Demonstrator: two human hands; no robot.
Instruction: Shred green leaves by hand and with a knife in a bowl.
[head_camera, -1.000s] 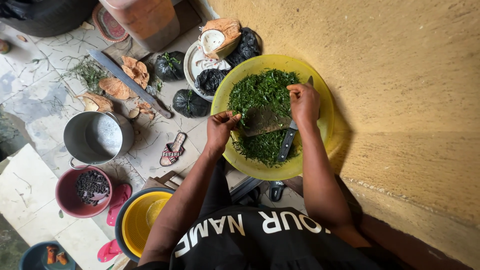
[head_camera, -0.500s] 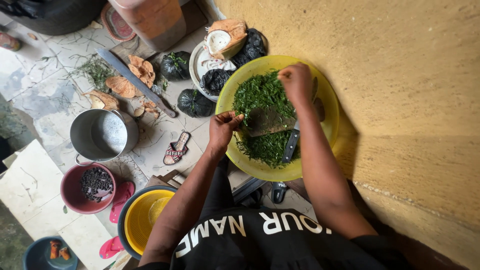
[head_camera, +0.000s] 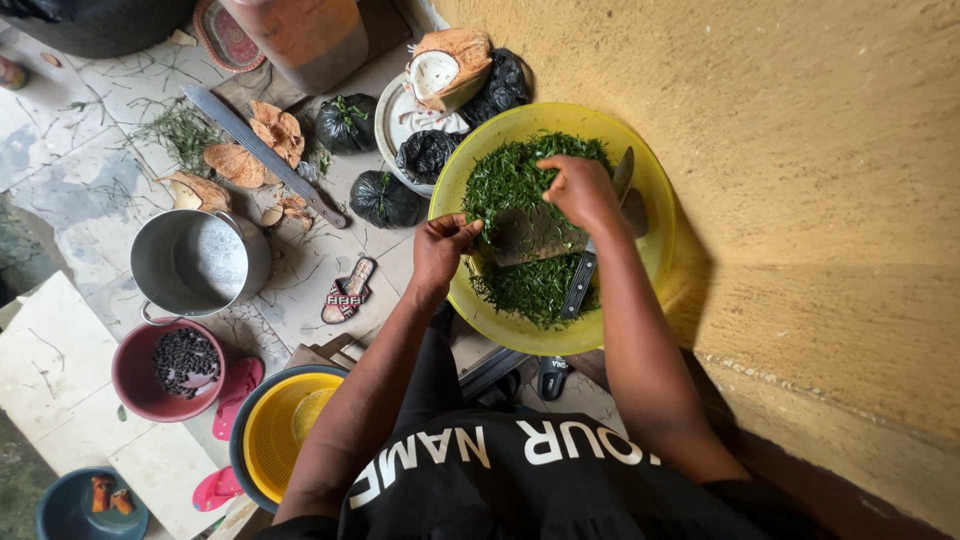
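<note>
Below, a yellow-green bowl (head_camera: 655, 215) sat on the floor against an ochre wall (head_camera: 800, 150), heaped with shredded greens (head_camera: 510, 180). The left hand (head_camera: 440, 250) curled loosely at the bowl's near rim, its fingertips closed on the edge of a small dark board (head_camera: 535, 235) lying among the greens. The right hand (head_camera: 580, 190) rested on top of the greens, fingers bent and gathering the leaves, its grip half closed around them. A black-handled knife (head_camera: 578, 285) lay in the bowl under the right wrist, held by neither hand. A steel pot (head_camera: 195, 265) stood well apart.
</note>
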